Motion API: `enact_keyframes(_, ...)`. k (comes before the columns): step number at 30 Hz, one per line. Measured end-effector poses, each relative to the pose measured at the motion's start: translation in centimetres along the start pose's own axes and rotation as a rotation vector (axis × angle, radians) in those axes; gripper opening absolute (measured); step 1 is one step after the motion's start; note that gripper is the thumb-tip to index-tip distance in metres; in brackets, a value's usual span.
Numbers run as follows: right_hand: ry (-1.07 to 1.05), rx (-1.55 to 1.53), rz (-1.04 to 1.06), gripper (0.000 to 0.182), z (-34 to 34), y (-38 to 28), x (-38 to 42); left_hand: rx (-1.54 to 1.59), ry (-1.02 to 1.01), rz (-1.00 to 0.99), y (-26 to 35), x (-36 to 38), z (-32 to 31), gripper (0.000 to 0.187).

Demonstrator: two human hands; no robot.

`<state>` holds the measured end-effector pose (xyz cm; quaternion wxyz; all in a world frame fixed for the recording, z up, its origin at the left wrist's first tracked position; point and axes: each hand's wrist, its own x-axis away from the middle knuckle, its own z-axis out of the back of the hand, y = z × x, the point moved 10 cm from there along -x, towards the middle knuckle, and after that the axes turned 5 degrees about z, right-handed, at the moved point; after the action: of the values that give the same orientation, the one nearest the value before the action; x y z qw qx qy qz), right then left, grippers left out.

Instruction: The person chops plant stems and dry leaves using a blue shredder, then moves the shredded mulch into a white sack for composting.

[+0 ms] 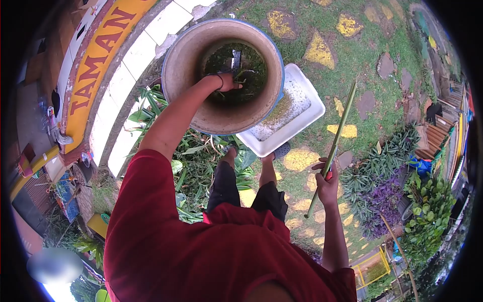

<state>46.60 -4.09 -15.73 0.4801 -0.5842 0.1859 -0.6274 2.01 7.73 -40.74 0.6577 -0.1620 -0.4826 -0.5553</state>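
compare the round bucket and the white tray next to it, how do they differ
The bucket is round, deep and tan inside with a blue rim; the tray is rectangular, shallow and white. The left hand reaches into the bucket, while no hand touches the tray. Both sit on the ground at the person's feet, touching each other.

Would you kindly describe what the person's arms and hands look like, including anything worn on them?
Both arms are bare below short red sleeves of a loose red shirt. The left hand has a thin dark band around the wrist. The right hand shows no glove, ring or watch that can be made out.
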Motion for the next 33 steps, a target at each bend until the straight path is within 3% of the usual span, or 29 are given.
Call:
enact_keyframes(2, 0.004, 0.015, -0.019, 0.049, 0.1, 0.9, 0.1, -0.451, 0.191, -0.182, 5.4, 1.3, 0.3, 0.072)
enact_keyframes(3, 0.017, 0.023, 0.0, 0.049, 0.5, 1.4, 0.3, -0.369, -0.039, -0.125, 5.5, 0.4, -1.3, 0.083)
enact_keyframes(6, 0.043, 0.036, 0.025, 0.05, 1.0, 2.4, 1.0, -0.393, -0.107, -0.072, 5.9, -3.3, -3.8, 0.088)
enact_keyframes(9, 0.053, 0.006, -0.069, 0.05, 1.2, 4.6, 1.4, -0.252, 0.054, 0.02, 2.9, -10.8, -9.6, 0.087)
enact_keyframes(10, 0.055, -0.013, -0.081, 0.051, 1.2, 5.4, 1.6, -0.253, 0.044, 0.021, 3.7, -9.4, -9.0, 0.087)
enact_keyframes(12, 0.065, -0.055, -0.109, 0.051, 1.1, 6.6, 2.4, -0.246, -0.039, 0.1, 3.9, -7.4, -8.2, 0.068)
enact_keyframes(13, 0.065, -0.059, -0.117, 0.051, 1.1, 6.8, 2.6, -0.25, -0.047, 0.101, 3.6, -7.3, -8.5, 0.068)
enact_keyframes(15, 0.061, -0.072, -0.12, 0.051, 0.8, 6.8, 2.7, -0.249, -0.141, -0.068, 4.5, -6.7, -8.7, 0.049)
enact_keyframes(16, 0.063, -0.077, -0.121, 0.051, 0.7, 6.7, 2.6, -0.254, -0.141, -0.067, 3.8, -7.1, -8.5, 0.049)
enact_keyframes(18, 0.067, -0.053, -0.081, 0.051, 0.9, 5.8, 2.5, -0.472, -0.158, -0.289, 5.1, -7.2, -9.2, 0.039)
enact_keyframes(19, 0.068, -0.057, -0.083, 0.051, 1.0, 5.6, 2.5, -0.476, -0.161, -0.289, 5.6, -5.7, -8.2, 0.039)
enact_keyframes(21, 0.071, -0.073, -0.078, 0.051, 1.0, 4.9, 2.3, 0.224, -0.178, -0.121, 6.9, -0.5, -2.4, 0.045)
enact_keyframes(24, 0.059, -0.072, -0.062, 0.051, 1.1, 4.3, 1.6, 0.331, -0.108, -0.141, 8.3, 2.9, 2.8, 0.056)
enact_keyframes(26, 0.048, -0.064, -0.067, 0.051, 1.1, 3.9, 1.2, 0.393, -0.053, -0.141, 5.7, 1.1, 5.1, 0.061)
enact_keyframes(28, 0.054, -0.02, -0.008, 0.05, 1.0, 3.5, 0.4, 0.206, 0.025, -0.079, 3.0, 0.1, 6.8, 0.065)
enact_keyframes(31, 0.047, -0.011, -0.002, 0.049, 0.4, 3.0, -0.2, 0.145, 0.049, -0.173, 2.4, -2.7, 3.6, 0.065)
enact_keyframes(33, 0.04, 0.006, -0.009, 0.05, 0.1, 3.5, -0.5, 0.026, 0.017, -0.111, 3.7, -3.5, 0.5, 0.066)
